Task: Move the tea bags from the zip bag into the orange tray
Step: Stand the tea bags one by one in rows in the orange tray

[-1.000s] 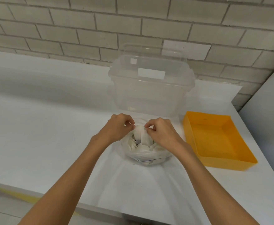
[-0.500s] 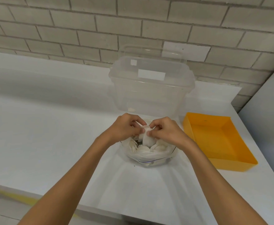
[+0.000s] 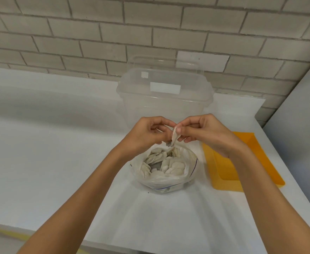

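Head camera is looking down at my two hands, which are meeting just above the clear plastic zip bag [image 3: 169,183] with its thin blue seal line. My left hand [image 3: 150,133] is curling its fingers and pinching, thumb against forefinger, one side of a small white paper tea bag [image 3: 174,134]. My right hand [image 3: 206,133] is pinching the top of that same piece from the other side, with its remaining fingers loosely bent. The small white paper tea bag is hanging upright between my fingertips, its lower end reaching down toward the open mouth below. Whether that end is touching the pile or the plastic rim I cannot tell, as my fingers are covering the spot.

The clear plastic zip bag is sitting open and slumped on the white table [image 3: 49,153], and the other white tea bags [image 3: 171,165] are lying heaped inside it with a few grey bits showing among them. The shallow rectangular orange plastic tray [image 3: 224,185] is lying at 3 o'clock from it, just beside it, and my right wrist is crossing over the tray's left part. A tall clear plastic tub [image 3: 163,107] with white labels is standing at 12 o'clock, right behind my hands, in front of the pale brick wall [image 3: 95,33].
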A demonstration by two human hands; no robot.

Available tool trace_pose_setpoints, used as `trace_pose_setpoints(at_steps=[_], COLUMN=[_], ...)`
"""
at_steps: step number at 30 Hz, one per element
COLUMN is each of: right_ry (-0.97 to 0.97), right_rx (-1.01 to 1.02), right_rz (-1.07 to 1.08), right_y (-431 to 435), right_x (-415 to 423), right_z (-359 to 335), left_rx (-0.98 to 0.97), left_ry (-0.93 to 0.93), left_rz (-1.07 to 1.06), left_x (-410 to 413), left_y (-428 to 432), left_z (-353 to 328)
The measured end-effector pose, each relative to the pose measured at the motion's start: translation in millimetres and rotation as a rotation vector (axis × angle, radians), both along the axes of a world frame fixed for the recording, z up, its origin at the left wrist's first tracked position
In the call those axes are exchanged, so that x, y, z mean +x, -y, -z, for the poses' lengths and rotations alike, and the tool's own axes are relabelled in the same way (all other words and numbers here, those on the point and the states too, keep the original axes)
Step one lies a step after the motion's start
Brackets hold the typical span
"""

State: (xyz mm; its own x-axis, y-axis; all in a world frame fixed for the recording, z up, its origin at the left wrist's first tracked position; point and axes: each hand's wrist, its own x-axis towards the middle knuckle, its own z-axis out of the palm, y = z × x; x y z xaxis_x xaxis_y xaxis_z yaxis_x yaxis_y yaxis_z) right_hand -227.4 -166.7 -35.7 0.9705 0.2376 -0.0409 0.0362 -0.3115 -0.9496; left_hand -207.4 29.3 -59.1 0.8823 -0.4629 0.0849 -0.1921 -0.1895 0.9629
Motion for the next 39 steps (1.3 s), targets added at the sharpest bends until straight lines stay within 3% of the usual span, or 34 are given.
trace_pose_setpoints(at_steps=[12,18,21,24,30,36,39], right_ry=[0.011,-0.065,-0.076,-0.021,0.136,0.098,0.08], right_rx=[0.033,0.12,0.153,-0.029,-0.551,-0.639,-0.677], right_rz=[0.226,0.426,0.459,0.497,0.417,0.291,0.199], right_y=[66,111,135,160,201,208,204], right_x=[-6,-4,0,8,27,41,49], right_z=[-25,-26,-22,-14,15,44,59], left_rx=[0.004,0.176,0.166,0.216,0.39,0.781,0.864], left_ry=[0.255,0.63,0.678,0.651,0.376,0.394,0.423], left_rz=[-0.016,-0.037,-0.038,-0.027,-0.001,0.01,-0.002], left_x=[21,19,24,35,64,80,86], left_y=[88,143,169,185,204,216,215], left_z=[-6,-5,-6,-4,16,45,57])
